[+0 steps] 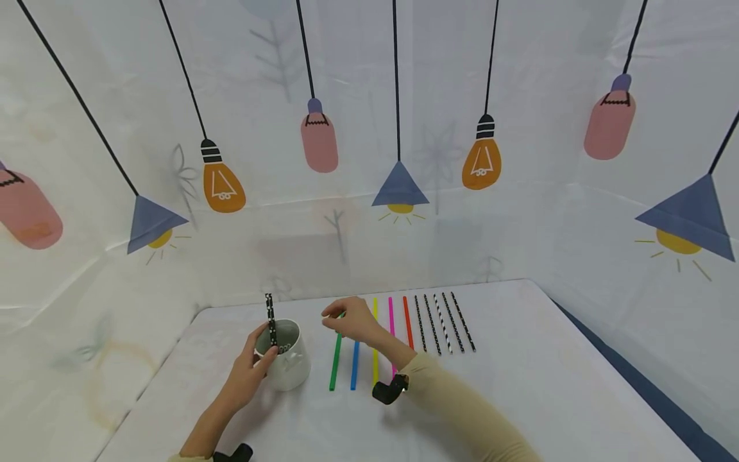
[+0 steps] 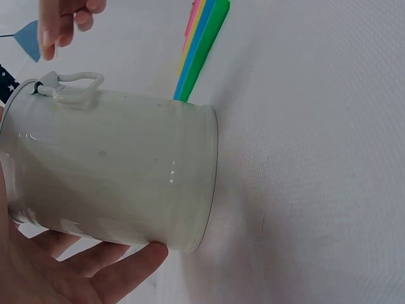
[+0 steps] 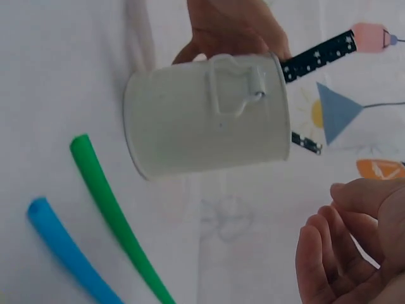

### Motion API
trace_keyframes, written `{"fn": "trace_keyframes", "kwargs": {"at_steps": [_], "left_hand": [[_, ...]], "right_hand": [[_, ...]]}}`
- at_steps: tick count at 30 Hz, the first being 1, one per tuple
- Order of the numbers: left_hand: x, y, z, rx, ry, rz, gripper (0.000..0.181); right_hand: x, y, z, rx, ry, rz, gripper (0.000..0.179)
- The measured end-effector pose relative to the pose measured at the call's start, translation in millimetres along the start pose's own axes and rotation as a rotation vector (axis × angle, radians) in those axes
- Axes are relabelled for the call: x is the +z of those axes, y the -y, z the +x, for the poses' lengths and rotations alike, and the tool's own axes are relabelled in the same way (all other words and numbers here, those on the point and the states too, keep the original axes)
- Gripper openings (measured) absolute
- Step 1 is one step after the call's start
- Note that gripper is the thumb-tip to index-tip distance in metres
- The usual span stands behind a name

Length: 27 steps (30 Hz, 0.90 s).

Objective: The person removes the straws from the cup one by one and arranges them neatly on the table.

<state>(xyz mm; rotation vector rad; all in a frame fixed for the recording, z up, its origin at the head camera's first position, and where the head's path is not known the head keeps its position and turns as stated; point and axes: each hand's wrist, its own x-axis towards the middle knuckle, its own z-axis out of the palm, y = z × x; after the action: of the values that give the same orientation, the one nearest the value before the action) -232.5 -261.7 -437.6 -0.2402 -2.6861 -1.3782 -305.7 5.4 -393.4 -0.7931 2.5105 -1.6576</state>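
Observation:
My left hand [image 1: 245,378] grips a white pail [image 1: 291,371], with the thumb near its rim and the fingers spread along its outer side. The pail stands upright on the table, its small wire handle [image 2: 79,88] toward the right hand. Black straws [image 3: 319,56] with a white pattern lean inside and stick out above the rim. My right hand [image 1: 353,319] hovers to the right of the pail, over the far end of the green straw [image 1: 336,362], fingers loosely bent and holding nothing. Beside the green one lies a blue straw [image 1: 355,366].
Further right lie a yellow straw [image 1: 375,321], a pink straw [image 1: 391,314], a red straw [image 1: 408,321] and several black-and-white straws [image 1: 444,324] in a row. The white-covered table [image 1: 548,385] ends at a white curtain [image 1: 358,256] printed with lamps.

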Motion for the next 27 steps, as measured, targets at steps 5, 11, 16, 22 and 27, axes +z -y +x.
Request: {"fn": "trace_keyframes", "kwargs": {"at_steps": [5,11,16,22,27], "left_hand": [[0.2,-2.6,-0.7,-0.003,-0.001,-0.006,0.062],[0.9,-1.3,-0.6,0.006,-0.017,0.004,0.060],[1.8,3.2,-1.5,0.011,-0.018,0.003,0.060],[2.1,4.7,-1.1,0.032,-0.019,0.001,0.060],[2.2,4.6,-0.2,0.031,-0.016,-0.004,0.061]], "right_hand": [[20.2,16.6,-2.9,-0.050,0.058,-0.018,0.014],[36.7,30.7,-6.9,-0.111,0.104,-0.027,0.017],[47.2,33.6,-10.2,-0.181,0.113,-0.089,0.018],[52.5,37.9,-12.2,-0.253,0.107,-0.150,0.014],[53.5,41.6,-14.3,-0.262,0.108,-0.163,0.012]]}}
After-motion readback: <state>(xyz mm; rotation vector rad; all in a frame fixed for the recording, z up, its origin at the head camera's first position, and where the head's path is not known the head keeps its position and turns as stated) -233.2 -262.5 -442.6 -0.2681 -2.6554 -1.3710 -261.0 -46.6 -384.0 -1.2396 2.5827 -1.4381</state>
